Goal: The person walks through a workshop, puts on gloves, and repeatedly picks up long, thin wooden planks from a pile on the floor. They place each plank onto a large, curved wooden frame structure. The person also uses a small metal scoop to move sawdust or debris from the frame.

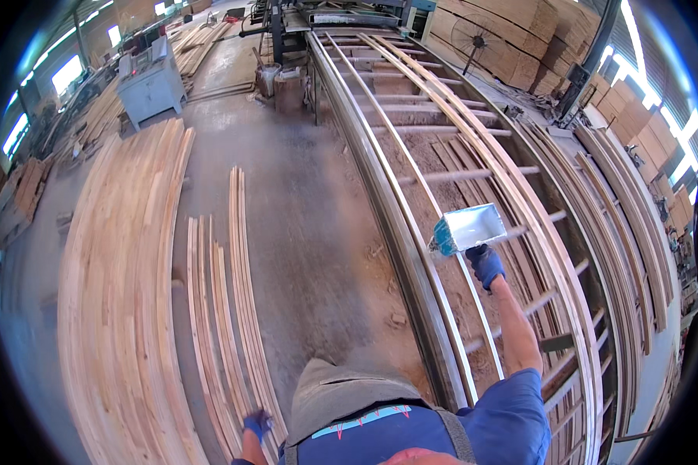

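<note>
In my right hand (pixel 485 265), gloved in dark blue, is a rectangular open box (pixel 475 226) with a white inside and a blue-stained end. The fingers are wrapped round its near side. It is held over a long narrow wooden strip (pixel 415 170) lying on the roller conveyor; the strip looks white on the near side of the box. Whether box and strip touch, I cannot tell. Low on the left, my left hand (pixel 258 423), also in a blue glove, is beside or over several thin wooden strips (pixel 244 302). Its fingers are too small to make out.
The conveyor's metal side rail (pixel 364 163) runs away toward a machine (pixel 349 17). Further strips (pixel 512 186) lie along its right side. A wide stack of joined boards (pixel 124 294) lies left, with a grey cabinet (pixel 150 84) beyond. Lumber piles (pixel 628 209) line the right.
</note>
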A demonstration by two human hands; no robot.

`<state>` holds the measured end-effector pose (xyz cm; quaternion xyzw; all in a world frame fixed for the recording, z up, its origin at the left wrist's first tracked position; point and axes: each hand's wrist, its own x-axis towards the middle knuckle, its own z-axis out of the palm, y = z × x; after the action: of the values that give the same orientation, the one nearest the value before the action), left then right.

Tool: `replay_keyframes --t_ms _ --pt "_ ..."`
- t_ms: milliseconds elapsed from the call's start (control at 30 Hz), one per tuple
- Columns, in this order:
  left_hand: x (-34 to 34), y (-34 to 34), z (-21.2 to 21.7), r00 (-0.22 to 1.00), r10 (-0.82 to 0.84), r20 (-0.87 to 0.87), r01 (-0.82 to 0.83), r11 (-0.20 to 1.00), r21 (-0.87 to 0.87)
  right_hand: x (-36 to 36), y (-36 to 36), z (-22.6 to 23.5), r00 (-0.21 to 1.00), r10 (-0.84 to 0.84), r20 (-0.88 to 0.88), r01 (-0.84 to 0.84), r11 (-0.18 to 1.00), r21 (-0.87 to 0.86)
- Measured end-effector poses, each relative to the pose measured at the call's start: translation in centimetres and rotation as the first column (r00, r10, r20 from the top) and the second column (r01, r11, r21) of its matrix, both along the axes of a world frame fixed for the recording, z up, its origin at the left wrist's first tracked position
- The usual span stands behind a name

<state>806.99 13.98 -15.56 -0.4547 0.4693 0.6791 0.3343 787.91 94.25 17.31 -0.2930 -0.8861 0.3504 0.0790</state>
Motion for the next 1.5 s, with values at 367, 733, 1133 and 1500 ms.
replay_keyframes --t_ms 367,733,1133,1500 --pt "-66.7 13.5 13.4 0.808 -0.058 -0.587 0.011 0.996 -0.084 -41.7 10.3 -5.5 0.957 0.220 -0.188 -0.198 0.972 0.130" --pt "-73.7 17.0 -3.0 0.954 -0.025 0.298 0.055 0.994 -0.094 -85.4 11.8 -1.4 0.990 0.048 -0.136 -0.065 0.990 -0.123" --pt "-148.7 19.0 13.4 0.778 -0.058 -0.626 -0.058 0.985 -0.164 -122.1 19.2 -6.4 0.992 0.086 -0.091 -0.078 0.993 0.086" --pt "-149.8 23.5 -1.0 0.985 -0.078 0.153 0.076 0.997 0.015 -155.7 25.3 -8.3 0.965 0.173 -0.200 -0.132 0.971 0.199"
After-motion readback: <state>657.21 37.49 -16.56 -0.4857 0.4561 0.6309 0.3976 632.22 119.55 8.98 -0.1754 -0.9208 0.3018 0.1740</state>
